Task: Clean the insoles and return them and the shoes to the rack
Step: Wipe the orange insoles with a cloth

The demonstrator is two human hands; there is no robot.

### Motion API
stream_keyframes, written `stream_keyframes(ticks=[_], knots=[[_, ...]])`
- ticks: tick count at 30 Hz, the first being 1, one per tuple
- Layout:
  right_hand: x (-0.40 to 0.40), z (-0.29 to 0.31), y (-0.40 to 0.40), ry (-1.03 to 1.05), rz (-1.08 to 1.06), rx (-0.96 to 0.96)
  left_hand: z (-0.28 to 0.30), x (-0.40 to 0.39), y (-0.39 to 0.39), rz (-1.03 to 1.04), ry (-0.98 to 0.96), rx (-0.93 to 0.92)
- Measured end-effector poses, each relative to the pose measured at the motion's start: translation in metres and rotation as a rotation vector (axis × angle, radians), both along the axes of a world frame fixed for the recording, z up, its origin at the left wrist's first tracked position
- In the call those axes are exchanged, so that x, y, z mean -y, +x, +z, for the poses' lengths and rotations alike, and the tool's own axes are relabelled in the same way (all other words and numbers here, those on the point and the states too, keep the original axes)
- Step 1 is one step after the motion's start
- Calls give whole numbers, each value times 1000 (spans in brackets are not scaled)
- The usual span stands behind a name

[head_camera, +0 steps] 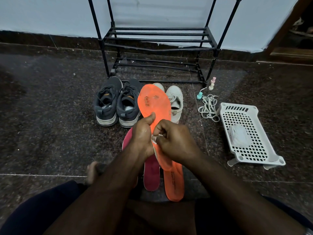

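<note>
From our head view, we are on the cleaning step: our left hand [143, 133] grips an orange insole [153, 102] held up over the floor, and our right hand [171, 141] pinches a small white wipe [154, 138] against it. Next, we think, we must rub off the dark marks near its toe, then do the other insoles [174, 182] lying below, while the shoes [116, 102] wait by the bare rack [157, 39]. The white basket [243, 133] holds only a clear bag [238, 134].

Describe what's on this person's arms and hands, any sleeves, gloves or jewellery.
Both forearms are bare with no sleeves in view, and the left hand and right hand wear no gloves. No rings show on the visible fingers. Dark navy clothing covers the legs.
</note>
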State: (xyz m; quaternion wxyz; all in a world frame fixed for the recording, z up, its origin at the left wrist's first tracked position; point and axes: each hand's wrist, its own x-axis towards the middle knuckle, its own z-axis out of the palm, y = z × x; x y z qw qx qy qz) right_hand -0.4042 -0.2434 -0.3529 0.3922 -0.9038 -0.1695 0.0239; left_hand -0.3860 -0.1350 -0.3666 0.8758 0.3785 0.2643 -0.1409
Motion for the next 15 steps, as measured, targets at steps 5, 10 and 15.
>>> stream_keyframes(ticks=[5,10,15], knots=[[20,13,14,338,-6,-219,3,-1,0,-70,-103,24],[35,21,29,668,-190,-257,-2,-4,-1,-91,-84,81],[41,15,36,524,-209,-158,-8,-6,0,-119,-89,108]])
